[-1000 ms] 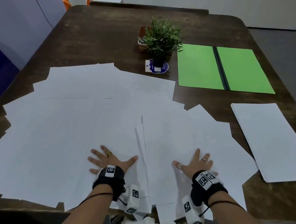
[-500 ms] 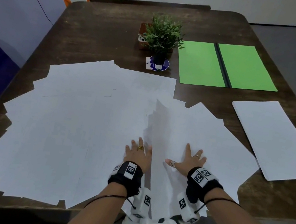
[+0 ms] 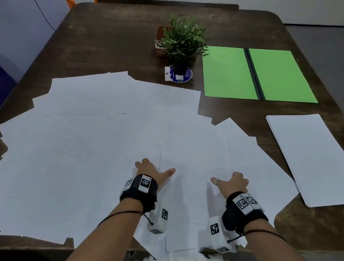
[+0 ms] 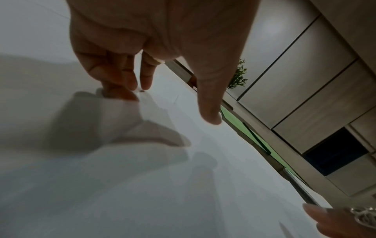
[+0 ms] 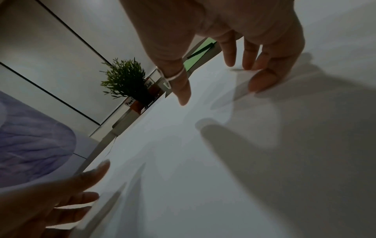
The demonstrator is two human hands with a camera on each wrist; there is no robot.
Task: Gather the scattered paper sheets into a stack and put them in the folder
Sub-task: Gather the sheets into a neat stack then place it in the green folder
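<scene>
White paper sheets (image 3: 87, 151), both hands (image 3: 153, 170) down (left fingers (image 4: 122, 95) touching, wrist view)

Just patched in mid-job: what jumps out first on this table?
A wide spread of scattered paper sheets covers the near half of the table, with the left hand and right hand resting on the sheets nearest the person. At the far right lies the open green folder, with a neat paper stack in front of it and a small potted plant to its left.
</scene>
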